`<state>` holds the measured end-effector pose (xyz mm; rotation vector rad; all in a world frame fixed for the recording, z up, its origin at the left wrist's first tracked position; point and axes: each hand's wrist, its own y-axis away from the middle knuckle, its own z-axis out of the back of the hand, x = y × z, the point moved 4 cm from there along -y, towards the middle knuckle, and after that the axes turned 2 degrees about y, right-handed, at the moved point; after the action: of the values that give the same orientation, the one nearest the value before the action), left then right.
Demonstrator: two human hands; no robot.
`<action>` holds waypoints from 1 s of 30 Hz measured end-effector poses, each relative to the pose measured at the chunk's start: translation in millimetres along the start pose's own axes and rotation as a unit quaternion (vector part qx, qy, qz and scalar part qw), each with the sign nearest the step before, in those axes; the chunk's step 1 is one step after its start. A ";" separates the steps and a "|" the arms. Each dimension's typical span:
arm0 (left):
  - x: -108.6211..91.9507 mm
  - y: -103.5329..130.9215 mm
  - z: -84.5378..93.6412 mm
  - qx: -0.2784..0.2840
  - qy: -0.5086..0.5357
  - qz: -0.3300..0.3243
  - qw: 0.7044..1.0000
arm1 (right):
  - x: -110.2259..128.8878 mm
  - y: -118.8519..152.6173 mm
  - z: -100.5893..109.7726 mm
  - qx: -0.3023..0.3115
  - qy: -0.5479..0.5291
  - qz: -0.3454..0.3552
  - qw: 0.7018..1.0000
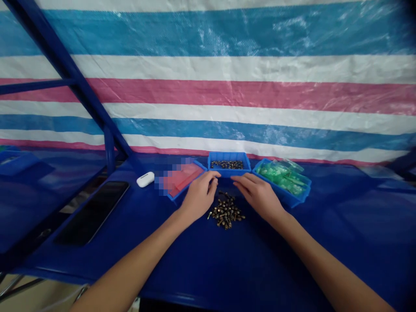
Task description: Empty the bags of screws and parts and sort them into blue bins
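A heap of small brass-and-dark metal pieces, screw-like in shape (pixel 226 213), lies on the blue table between my wrists. Behind it stands a blue bin (pixel 229 172) with more small metal pieces (pixel 227 164) inside. My left hand (pixel 200 195) is near this bin's front left corner, index finger stretched forward and thumb apart from it. Opposite, my right hand (pixel 258 195) hovers by the front right corner with fingers extended and slightly bent. Nothing shows in either hand. Whether the fingertips touch the bin, I cannot tell.
At the left is a blue bin with red packets (pixel 182 178); at the right, a blue bin (pixel 292 200) with green plastic bags (pixel 282 177). A white earbud case (pixel 145 179) and a black phone (pixel 92 212) lie farther left. A striped sheet (pixel 227 95) hangs behind.
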<state>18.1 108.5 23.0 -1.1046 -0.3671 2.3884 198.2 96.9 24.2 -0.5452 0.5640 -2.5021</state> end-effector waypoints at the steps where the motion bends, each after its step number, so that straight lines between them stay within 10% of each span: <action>1: 1.8 0.7 -2.5 0.015 -0.026 -0.009 0.999 | 0.9 2.7 -3.5 0.026 -0.021 0.006 0.999; 6: 12.2 5.3 -15.9 0.121 -0.097 -0.024 0.988 | -0.6 3.0 -17.5 0.086 -0.068 -0.024 0.994; 15: 14.9 1.9 -13.6 0.102 -0.045 -0.009 0.994 | -1.5 2.2 -12.7 0.034 -0.141 -0.080 0.986; 30: 7.9 0.4 -18.3 0.092 0.311 0.142 0.935 | 13.2 5.8 -6.3 -0.042 -0.165 -0.043 0.985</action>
<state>27.6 113.1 6.1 -1.8258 0.2454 2.0818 187.0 86.8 19.6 -1.0107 0.5266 -2.4013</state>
